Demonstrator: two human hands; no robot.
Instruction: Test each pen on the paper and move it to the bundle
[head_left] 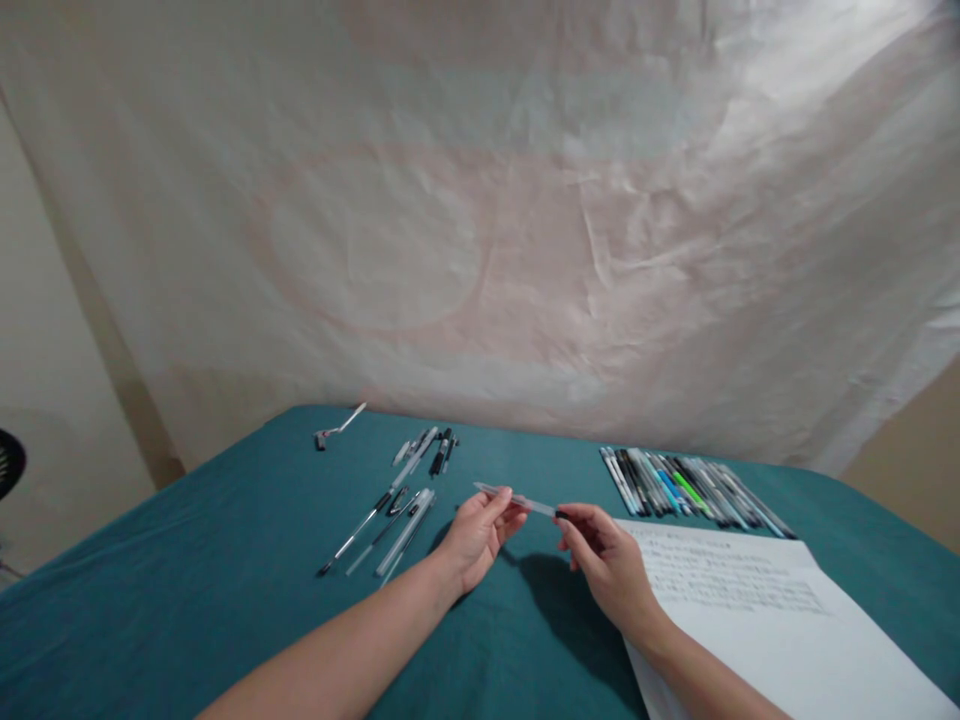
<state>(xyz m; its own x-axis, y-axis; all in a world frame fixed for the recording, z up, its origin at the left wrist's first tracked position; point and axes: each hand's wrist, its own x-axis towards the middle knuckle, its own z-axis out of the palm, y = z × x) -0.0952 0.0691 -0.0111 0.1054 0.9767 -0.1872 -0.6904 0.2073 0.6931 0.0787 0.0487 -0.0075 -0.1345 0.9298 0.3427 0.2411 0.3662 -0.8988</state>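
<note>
Both my hands hold one clear pen (525,501) level above the teal tablecloth (187,590). My left hand (476,535) pinches its clear barrel near the left end. My right hand (604,560) pinches the dark right end with thumb and fingertips. Left of my left hand lie several loose pens and pen parts (394,515). To the right of my right hand a white sheet of paper (750,610) with handwriting lies on the cloth.
A row of several pens (690,485), some blue and green, lies side by side at the far right. More pens (431,452) and a single pen (339,427) lie near the far edge. A pale cloth backdrop (480,220) hangs behind the table.
</note>
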